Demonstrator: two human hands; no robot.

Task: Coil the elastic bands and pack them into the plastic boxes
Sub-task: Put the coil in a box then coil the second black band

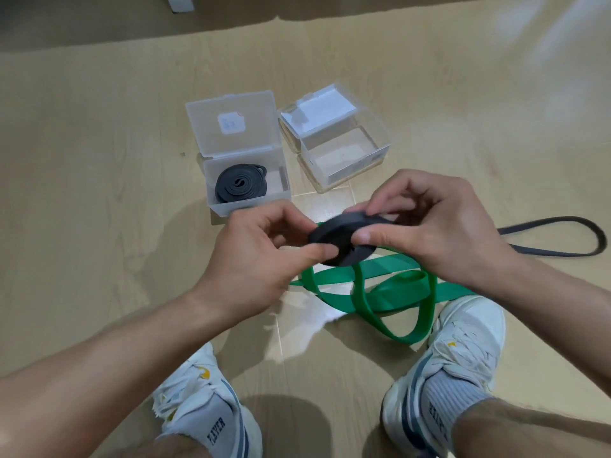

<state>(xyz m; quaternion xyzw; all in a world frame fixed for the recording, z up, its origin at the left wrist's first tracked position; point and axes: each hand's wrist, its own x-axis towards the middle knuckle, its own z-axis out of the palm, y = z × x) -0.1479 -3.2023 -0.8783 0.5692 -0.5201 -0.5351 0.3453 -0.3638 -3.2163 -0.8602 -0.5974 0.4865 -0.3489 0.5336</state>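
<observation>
I pinch a half-wound black band coil between both hands, left hand at its near edge, right hand gripping the far side; its loose tail trails right across the floor. A green band lies beneath. One frosted box holds a coiled black band; the clear box beside it stands open.

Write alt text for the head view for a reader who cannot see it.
Both hands, left hand and right hand, hold a partly coiled dark band above a loose green band on the floor. Beyond sit two open plastic boxes: the left box holds a coiled dark band, the right box looks empty.
</observation>
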